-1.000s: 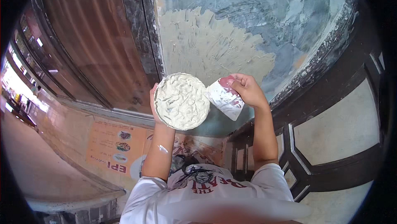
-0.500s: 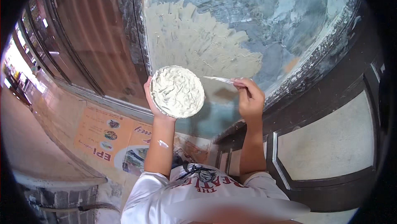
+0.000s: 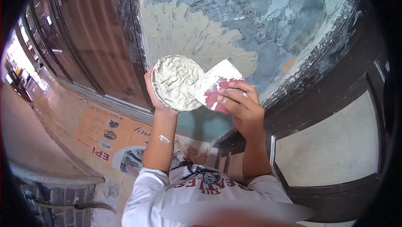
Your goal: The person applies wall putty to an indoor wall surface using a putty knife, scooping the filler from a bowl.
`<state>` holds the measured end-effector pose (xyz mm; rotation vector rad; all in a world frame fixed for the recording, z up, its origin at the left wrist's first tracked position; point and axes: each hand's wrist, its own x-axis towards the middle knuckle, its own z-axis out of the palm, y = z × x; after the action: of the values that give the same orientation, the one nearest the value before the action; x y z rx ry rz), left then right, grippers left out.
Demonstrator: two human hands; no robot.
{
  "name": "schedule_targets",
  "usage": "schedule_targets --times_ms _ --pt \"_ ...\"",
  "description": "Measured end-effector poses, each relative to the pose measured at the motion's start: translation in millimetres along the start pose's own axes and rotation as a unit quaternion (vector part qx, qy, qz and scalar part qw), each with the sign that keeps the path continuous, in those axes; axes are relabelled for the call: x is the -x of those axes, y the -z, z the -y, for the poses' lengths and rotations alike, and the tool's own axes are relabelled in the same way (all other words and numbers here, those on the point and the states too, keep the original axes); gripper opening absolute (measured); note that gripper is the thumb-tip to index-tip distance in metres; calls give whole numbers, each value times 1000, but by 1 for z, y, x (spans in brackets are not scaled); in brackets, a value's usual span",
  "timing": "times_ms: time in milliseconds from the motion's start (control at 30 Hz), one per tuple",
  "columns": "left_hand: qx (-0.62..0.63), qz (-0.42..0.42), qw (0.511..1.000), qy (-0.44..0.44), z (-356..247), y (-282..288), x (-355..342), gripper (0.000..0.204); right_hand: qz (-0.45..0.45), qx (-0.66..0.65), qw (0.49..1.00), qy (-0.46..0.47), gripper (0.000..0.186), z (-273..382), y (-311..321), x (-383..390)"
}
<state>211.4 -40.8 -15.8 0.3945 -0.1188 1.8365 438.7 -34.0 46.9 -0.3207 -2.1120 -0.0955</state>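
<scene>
My left hand is wrapped round the side of a round tub heaped with cream-white putty. Its surface is rough and ridged. Between the fingers and thumb of my right hand is a flat putty spreader, pink and smeared with white. The spreader's left edge meets the tub's right rim and putty; whether it digs in cannot be made out. Behind them stands a blue-grey wall with a broad beige patch of putty on its left part. A white smear marks my left forearm.
A dark wooden frame with reddish-brown panels borders the wall at left. To the right is a dark panelled door. Orange printed sheets lie on the floor at lower left, near a grey brick structure.
My right hand has turned the spreader from edge-on to broad face showing and brought it left against the tub. The tub sits slightly higher in the picture.
</scene>
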Motion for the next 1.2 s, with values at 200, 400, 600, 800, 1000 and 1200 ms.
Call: schedule_targets --times_ms 200,400,600,800,1000,1200 --pt "-24 -3 1000 -7 -9 2 -11 56 43 -36 998 7 39 10 -9 -2" --pt "-28 0 1000 -9 -19 7 -18 58 48 -39 998 -20 32 16 -27 -9" --pt "-24 3 1000 -6 -25 10 -19 57 33 -48 998 -15 32 21 -44 -11" --pt "-23 27 999 14 -29 13 -17 56 29 -39 999 -12 35 20 -54 -5" --pt "-27 -1 1000 15 -31 21 -17 58 19 -34 999 -6 39 19 -61 -1" --pt "-32 -6 999 15 -27 26 -15 59 -41 -29 998 -39 35 18 -66 4"
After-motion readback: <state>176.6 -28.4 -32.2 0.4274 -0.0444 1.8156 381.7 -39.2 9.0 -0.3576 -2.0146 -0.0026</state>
